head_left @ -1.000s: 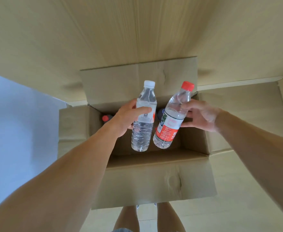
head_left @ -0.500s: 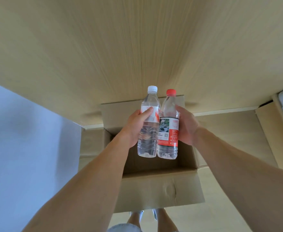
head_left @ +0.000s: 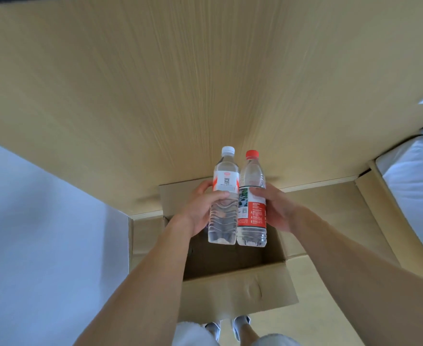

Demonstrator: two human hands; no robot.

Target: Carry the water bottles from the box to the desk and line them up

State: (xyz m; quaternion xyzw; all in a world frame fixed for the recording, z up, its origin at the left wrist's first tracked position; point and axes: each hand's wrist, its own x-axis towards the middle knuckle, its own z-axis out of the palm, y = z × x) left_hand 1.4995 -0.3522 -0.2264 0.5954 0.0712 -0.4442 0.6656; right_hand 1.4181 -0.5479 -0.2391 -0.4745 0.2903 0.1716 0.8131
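My left hand [head_left: 200, 208] grips a clear water bottle with a white cap [head_left: 224, 196] around its middle. My right hand [head_left: 277, 211] holds a clear bottle with a red cap and red label [head_left: 252, 203]. Both bottles are upright and touch side by side, raised above the open cardboard box [head_left: 237, 293] on the floor. The light wooden desk top [head_left: 180, 83] spreads out ahead, beyond the bottles. What lies inside the box is hidden by my hands and the bottles.
A white wall or panel [head_left: 38, 233] stands at the left. Cardboard flaps [head_left: 330, 208] extend to the right of the box, with a white surface [head_left: 415, 183] beyond them. My feet [head_left: 230, 328] stand just behind the box's near flap.
Both hands have lifted the bottles up out of the box and brought them together, upright. My view has risen, so more of the desk top shows.
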